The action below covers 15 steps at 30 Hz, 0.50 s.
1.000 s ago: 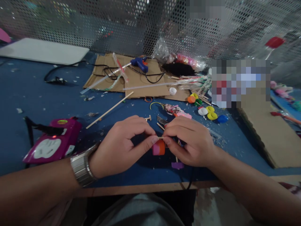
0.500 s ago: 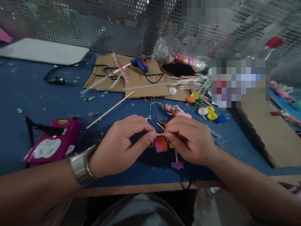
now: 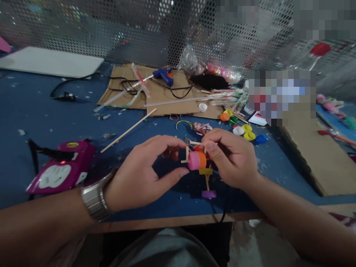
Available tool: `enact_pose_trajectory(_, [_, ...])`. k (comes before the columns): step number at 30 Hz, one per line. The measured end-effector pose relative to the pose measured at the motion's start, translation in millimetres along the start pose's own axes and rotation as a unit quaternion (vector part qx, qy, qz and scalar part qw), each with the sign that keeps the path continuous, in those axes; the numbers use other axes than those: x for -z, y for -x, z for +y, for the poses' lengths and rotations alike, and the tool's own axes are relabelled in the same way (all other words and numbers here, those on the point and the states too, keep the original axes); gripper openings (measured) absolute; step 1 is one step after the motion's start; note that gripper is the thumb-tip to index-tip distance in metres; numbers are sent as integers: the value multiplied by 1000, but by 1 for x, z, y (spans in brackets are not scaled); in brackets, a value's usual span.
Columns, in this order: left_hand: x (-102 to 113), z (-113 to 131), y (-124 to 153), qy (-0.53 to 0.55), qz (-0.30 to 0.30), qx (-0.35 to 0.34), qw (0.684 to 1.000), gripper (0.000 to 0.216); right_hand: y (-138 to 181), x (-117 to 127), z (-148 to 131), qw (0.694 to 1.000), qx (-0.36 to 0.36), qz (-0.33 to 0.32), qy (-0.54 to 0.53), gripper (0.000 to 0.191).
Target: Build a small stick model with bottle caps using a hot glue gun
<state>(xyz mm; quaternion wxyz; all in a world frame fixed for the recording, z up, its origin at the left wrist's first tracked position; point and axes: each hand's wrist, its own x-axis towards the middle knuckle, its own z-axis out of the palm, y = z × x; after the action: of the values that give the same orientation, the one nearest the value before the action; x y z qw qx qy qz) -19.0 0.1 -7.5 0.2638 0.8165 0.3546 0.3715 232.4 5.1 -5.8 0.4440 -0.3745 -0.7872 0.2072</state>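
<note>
My right hand (image 3: 232, 159) pinches a small model made of thin wooden sticks and bottle caps, and holds it just above the blue table (image 3: 41, 118). Its pink and orange cap wheel (image 3: 197, 160) faces me, with a short stick crank on its left side. A purple cap (image 3: 208, 194) hangs at the model's lower end. My left hand (image 3: 144, 174) sits just left of the wheel with its fingers curved and apart. Its thumb tip is close to the pink cap and grips nothing.
A magenta device (image 3: 62, 171) lies at the left. Behind are cardboard (image 3: 155, 92) with a blue glue gun (image 3: 164, 75) and cables, a long wooden stick (image 3: 128, 130), loose coloured caps (image 3: 244, 131), straws and a second cardboard sheet (image 3: 311, 155) at the right.
My left fingers have let go of the stick and opened. The right hand has lifted and turned the model, so the pink cap now faces me.
</note>
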Motion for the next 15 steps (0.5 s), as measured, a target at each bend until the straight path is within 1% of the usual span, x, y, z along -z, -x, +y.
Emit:
enact_pose_trajectory(9, [0,0,0,1,13,-6,1000,27,1,-1,-1,999,-14,-10,-33,22])
enact_pose_trajectory(15, [1,0,1,8,5,-16,1000,25,0,-1,1,999,-1,-15,-31,21])
